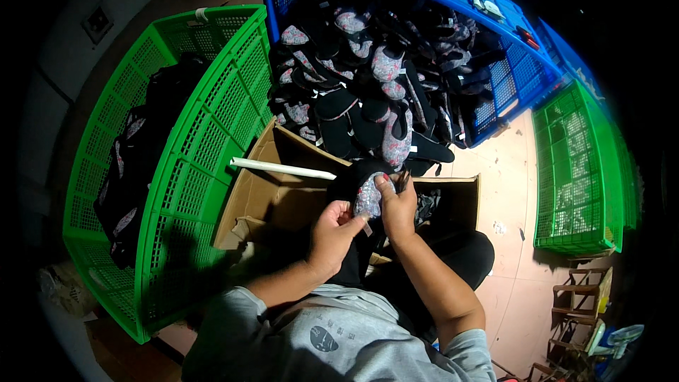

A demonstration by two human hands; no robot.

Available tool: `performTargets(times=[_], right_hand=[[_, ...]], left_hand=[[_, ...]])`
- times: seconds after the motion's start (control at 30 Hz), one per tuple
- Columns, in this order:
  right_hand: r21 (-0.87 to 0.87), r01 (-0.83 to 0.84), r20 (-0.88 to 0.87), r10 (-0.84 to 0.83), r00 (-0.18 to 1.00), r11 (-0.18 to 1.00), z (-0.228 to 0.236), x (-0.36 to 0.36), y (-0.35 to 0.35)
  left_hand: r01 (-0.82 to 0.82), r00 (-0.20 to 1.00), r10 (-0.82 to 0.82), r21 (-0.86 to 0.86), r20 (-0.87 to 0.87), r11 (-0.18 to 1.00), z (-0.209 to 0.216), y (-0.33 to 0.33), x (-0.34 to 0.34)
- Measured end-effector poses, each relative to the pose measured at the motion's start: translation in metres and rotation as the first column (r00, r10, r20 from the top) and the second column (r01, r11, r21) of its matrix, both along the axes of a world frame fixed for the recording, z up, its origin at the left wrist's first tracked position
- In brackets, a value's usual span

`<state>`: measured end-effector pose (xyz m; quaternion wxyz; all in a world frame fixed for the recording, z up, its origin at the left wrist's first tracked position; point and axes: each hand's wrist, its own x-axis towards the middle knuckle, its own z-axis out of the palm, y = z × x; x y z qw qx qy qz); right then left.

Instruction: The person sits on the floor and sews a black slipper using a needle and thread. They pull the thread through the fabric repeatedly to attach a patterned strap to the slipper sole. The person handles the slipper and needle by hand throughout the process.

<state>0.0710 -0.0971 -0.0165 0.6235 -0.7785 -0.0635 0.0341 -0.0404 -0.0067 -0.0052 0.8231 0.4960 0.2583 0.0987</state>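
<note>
A slipper (368, 198) with a grey, pink-flecked upper and a black part behind it is held between both hands, above the cardboard boxes. My left hand (330, 239) pinches its near end between thumb and fingers, where a small pale tag hangs. My right hand (400, 211) grips the far right side, thumb pressed on the patterned fabric. A thin dark tip shows by the right fingers; I cannot make out what it is. Just beyond the hands, a heap of similar slippers (387, 64) fills the blue crate (520, 78) and spills out at its near side.
A large green crate (201, 124) with dark items stands on the left. An open cardboard box (247, 198) has a white tube (283, 168) across it. Another green crate (573, 170) is on the right, near a wooden stool (583, 297). Small tools (488, 7) lie on the blue crate's far rim.
</note>
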Motion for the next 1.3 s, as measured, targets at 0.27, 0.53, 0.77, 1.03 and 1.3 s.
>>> performTargets(times=[0.27, 0.53, 0.77, 1.03, 1.3], right_hand=[[0.059, 0.081, 0.089, -0.086, 0.992, 0.995, -0.008, -0.010, 0.005], [0.393, 0.088, -0.112, -0.047, 0.993, 0.915, -0.012, -0.018, 0.002], [0.494, 0.043, -0.411, 0.190, 0.891, 0.868, 0.016, -0.042, -0.019], [0.483, 0.092, -0.465, 0.166, 0.869, 0.871, 0.011, -0.040, -0.027], [0.473, -0.090, -0.443, 0.324, 0.836, 0.877, 0.020, -0.025, -0.042]], left_hand=[[-0.160, 0.982, 0.019, 0.783, 0.186, 0.601, 0.001, -0.002, 0.006], [-0.263, 0.956, -0.068, 0.935, 0.286, 0.237, -0.007, 0.016, 0.007], [-0.305, 0.950, -0.078, 0.952, 0.301, -0.039, 0.001, 0.049, 0.021], [-0.157, 0.973, -0.129, 0.959, 0.191, 0.236, 0.022, 0.040, 0.025], [0.011, 0.968, -0.249, 1.000, -0.011, -0.002, 0.034, 0.029, 0.012]])
